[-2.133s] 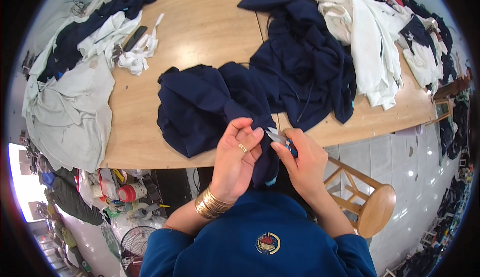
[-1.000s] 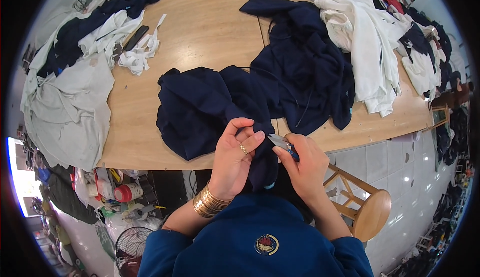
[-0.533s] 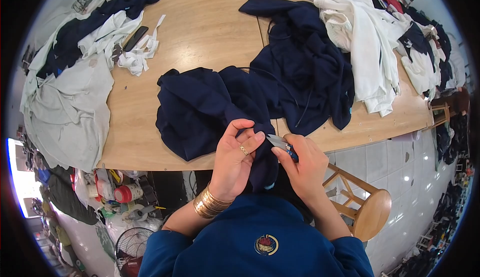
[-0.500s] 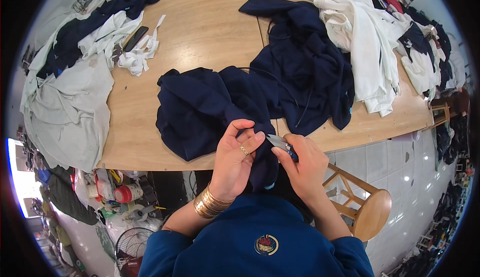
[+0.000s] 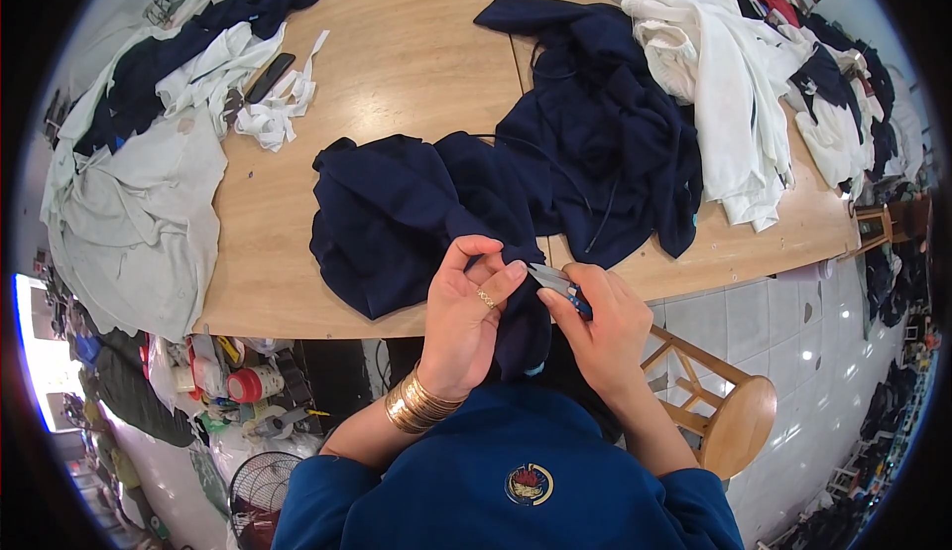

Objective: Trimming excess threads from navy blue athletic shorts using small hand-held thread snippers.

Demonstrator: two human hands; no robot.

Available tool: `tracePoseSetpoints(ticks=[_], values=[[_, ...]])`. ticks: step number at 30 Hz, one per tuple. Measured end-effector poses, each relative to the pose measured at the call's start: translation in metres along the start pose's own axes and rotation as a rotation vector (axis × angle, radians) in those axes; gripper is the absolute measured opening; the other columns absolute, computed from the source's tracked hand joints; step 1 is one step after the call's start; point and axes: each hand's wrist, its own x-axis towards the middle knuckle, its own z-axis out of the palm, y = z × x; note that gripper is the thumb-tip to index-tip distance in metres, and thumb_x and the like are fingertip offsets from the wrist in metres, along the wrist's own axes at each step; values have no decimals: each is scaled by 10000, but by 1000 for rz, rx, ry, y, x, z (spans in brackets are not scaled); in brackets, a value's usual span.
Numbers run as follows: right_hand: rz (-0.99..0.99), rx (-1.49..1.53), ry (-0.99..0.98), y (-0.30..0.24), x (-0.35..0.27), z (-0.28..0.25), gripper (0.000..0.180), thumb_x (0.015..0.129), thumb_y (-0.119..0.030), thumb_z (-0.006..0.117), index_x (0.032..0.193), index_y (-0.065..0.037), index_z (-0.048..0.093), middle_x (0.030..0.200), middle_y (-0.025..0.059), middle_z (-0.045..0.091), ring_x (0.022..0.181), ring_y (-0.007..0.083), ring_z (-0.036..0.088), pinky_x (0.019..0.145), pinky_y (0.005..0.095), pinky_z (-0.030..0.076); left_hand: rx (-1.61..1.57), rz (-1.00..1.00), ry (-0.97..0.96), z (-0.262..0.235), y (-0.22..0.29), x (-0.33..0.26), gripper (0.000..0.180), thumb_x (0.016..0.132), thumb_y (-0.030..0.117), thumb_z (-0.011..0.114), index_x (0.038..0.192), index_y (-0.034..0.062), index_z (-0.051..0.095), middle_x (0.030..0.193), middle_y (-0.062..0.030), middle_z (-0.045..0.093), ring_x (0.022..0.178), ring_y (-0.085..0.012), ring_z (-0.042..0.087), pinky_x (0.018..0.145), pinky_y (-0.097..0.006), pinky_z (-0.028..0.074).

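Right below you, your left hand (image 5: pixel 466 317) pinches a fold of the navy garment (image 5: pixel 397 218), thumb and fingers closed on the cloth, gold bangles (image 5: pixel 416 406) at the wrist. Your right hand (image 5: pixel 600 327), at 3 o'clock of the left and almost touching it, is closed round a small blue-handled cutter (image 5: pixel 555 287), its tip pointing at the pinched fold. The garment hangs over the near edge of the counter (image 5: pixel 397 54), most of it spread on the wood at 11 o'clock of your hands. A wooden stool (image 5: pixel 739 426) stands at 4 o'clock. Farther on, at 1 o'clock, a second navy pile (image 5: pixel 605 123) lies touching the first. Beyond it, white clothes (image 5: pixel 724 84) are heaped. At 10 o'clock, grey cloth (image 5: pixel 139 213) drapes over the counter's left end.
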Motion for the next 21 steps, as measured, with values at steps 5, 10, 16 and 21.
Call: tracePoseSetpoints(ticks=[5, 10, 16, 21], values=[[85, 87, -44, 3, -1, 3, 223, 788, -240, 663, 855, -41, 586, 669, 86, 558, 562, 218, 533, 496, 273, 400, 28, 30, 11, 0, 0, 0, 246, 811, -26, 611, 991, 83, 483, 816, 23, 541, 756, -41, 525, 683, -173, 401], [332, 484, -74, 9, -4, 2, 167, 819, -185, 632, 867, -34, 580, 639, 21, 516, 560, 117, 486, 522, 222, 377, 35, 45, -32, 0, 1, -1, 252, 822, -42, 575, 1022, 78, 480, 857, 11, 548, 788, -44, 531, 723, -176, 419], [337, 855, -78, 19, 13, -2, 254, 829, -181, 613, 1006, -12, 547, 845, -10, 533, 745, 45, 450, 657, 179, 367, 298, 5, -208, -5, 12, 0, 353, 795, -33, 614, 1108, 60, 480, 867, -3, 554, 780, -44, 515, 719, -178, 415], [514, 1083, -601, 37, 20, -3, 178, 774, -126, 676, 886, 1, 622, 830, -7, 570, 727, 39, 452, 624, 183, 347, 566, -51, -479, -14, 46, 13, 396, 791, -15, 628, 1151, 52, 479, 879, -26, 592, 785, -43, 528, 703, -184, 426]])
